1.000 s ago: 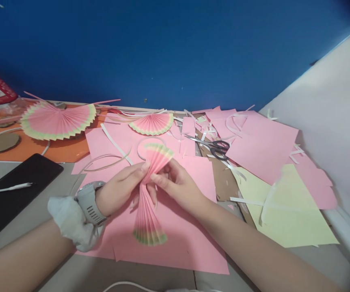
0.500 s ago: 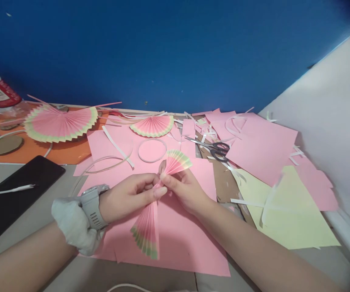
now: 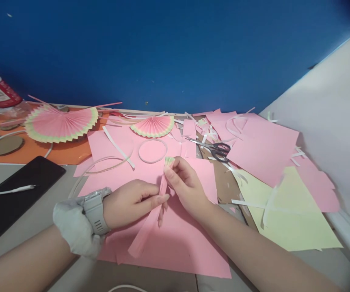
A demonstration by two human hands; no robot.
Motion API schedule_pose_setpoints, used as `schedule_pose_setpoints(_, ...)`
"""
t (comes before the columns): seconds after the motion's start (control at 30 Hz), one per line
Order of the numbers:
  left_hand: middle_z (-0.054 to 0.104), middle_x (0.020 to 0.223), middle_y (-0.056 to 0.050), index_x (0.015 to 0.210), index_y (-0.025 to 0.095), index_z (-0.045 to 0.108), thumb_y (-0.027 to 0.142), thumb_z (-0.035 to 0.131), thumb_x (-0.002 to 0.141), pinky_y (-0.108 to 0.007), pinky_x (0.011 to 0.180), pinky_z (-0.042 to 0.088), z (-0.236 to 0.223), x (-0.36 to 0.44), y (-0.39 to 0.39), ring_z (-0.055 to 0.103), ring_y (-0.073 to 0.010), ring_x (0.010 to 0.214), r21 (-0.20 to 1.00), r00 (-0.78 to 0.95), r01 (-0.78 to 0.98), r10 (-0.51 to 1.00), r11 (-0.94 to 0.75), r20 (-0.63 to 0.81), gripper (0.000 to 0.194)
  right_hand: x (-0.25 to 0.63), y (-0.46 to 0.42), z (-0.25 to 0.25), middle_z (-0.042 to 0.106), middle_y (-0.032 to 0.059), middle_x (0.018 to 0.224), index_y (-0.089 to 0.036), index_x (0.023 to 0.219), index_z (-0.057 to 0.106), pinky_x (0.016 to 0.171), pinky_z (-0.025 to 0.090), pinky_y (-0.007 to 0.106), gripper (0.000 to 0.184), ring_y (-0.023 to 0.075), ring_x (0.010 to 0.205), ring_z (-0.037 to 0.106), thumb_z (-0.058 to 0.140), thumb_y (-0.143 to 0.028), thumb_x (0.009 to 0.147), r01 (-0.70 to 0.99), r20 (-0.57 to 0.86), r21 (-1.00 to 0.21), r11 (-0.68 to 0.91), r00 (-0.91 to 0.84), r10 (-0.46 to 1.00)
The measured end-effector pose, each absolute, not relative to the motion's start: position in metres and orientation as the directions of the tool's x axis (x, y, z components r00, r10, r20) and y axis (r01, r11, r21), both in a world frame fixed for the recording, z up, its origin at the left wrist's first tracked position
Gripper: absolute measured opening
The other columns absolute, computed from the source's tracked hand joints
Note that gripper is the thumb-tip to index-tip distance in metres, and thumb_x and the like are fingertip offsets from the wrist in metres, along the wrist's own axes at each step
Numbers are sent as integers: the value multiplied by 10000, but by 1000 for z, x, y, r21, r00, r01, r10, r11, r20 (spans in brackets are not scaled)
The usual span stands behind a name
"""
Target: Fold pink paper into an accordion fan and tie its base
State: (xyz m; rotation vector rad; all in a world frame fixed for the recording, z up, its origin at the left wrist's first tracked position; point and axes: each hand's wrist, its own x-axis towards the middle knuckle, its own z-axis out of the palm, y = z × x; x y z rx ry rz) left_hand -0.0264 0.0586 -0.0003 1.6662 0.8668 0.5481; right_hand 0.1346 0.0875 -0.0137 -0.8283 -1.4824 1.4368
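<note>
Grip: left hand [image 3: 132, 203] clasped around the middle of the pleated paper [image 3: 144, 237], thumb on top; right hand [image 3: 190, 187] pinched it near its yellow-green upper end. Pleated paper was at the centre of the frame, gathered narrow and slanting, its pink lower end toward the lower centre, above the pink sheets [image 3: 196, 247] on the worktop [image 3: 108, 278].

Other items recorded: thin ring [image 3: 152, 140] just beyond the right hand, lying on pink paper. Small pleated fan [image 3: 153, 126] lay at upper centre; larger fan [image 3: 61, 123] at upper left, over the orange sheet [image 3: 71, 155]. Cardboard disc [image 3: 6, 145] lay on that same sheet. Scissors [image 3: 219, 151], blades partly open, lay right of centre; pale yellow paper [image 3: 295, 227] at lower right. Black flat object [image 3: 13, 202] sat at left, white cable [image 3: 7, 190] across it. Left wrist bore a grey watch [image 3: 96, 213].
</note>
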Motion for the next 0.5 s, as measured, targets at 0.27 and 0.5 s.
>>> schedule_pose_setpoints(0.27,672,658,-20,727,154,612,365,377,947,-256,688,464,-3,-28,59,610,-151,667,958,560,275,823,-80,-92,384,136,85,-16,507,-55,635,-211,816,484,457,396,204,174,68,471,472,520,-360,899,-117,125,-990,77,-494,860)
schedule_pose_setpoints(0.5,661,722,-18,753,164,616,332,376,951,-249,743,446,-2,-27,60,602,-146,726,971,535,232,842,-64,-73,354,133,85,-14,502,-71,578,-200,783,493,452,417,202,210,69,451,503,550,-377,881,-150,67,-989,-18,-539,840)
